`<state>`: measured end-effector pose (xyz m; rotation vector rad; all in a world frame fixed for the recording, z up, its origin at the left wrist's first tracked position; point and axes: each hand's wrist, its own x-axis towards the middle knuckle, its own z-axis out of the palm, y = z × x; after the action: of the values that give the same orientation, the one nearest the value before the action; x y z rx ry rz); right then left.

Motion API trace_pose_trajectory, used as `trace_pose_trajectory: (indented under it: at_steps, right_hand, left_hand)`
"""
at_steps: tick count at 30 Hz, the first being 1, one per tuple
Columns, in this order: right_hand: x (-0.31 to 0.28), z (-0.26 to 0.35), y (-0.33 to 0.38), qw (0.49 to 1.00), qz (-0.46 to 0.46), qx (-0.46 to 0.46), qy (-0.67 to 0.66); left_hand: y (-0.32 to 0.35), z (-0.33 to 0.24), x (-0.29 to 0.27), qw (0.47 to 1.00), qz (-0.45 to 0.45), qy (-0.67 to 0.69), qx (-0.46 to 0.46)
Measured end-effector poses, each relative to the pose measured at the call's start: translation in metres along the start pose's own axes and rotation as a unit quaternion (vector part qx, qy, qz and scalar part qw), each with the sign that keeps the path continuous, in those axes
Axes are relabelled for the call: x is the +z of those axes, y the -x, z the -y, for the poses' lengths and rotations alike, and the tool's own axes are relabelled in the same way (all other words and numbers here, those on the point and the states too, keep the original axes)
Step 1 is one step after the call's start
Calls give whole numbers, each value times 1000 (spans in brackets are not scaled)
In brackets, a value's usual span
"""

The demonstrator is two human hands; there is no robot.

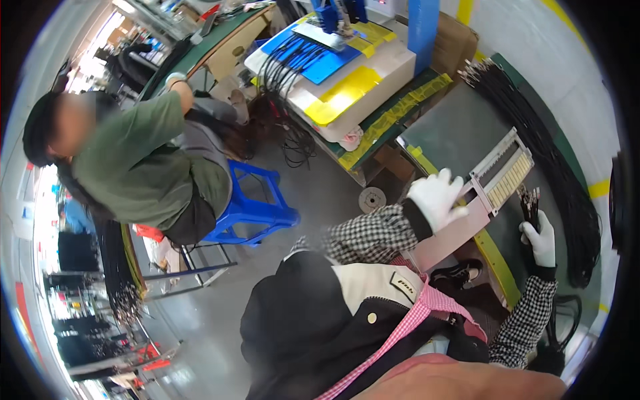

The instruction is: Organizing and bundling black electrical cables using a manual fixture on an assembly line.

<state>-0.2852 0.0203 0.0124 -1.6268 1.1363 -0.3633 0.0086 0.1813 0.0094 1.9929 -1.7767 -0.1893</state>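
My left hand (437,200), in a white glove, hovers by the near left end of a metal fixture (475,187). Its fingers are spread, and I see nothing in them. The fixture has a slotted bar beside a pale, ribbed block (511,179), and a long pale plate (445,243) extends from it toward me. My right hand (540,241), gloved too, is closed round a bunch of thin black cables (531,212) just right of the fixture. The cables' metal-tipped ends stick up above the fist, while their lower part is hidden behind the hand and sleeve.
A long bundle of black cables (543,150) lies along the bench's right side. A machine with a white and yellow base (360,90) stands ahead. At left, a person in a green shirt (147,160) sits on a blue stool (257,200). A metal spool (372,199) rests on the floor.
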Motion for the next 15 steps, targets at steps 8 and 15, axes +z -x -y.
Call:
trace_pose_trajectory:
  at_steps: [8, 15]
  right_hand:
    - [26, 37, 13, 995, -91, 24, 17]
    - [19, 53, 6, 997, -9, -68, -20]
  left_hand:
    - [42, 21, 25, 970, 73, 229, -12]
    - [47, 14, 65, 973, -32, 215, 82]
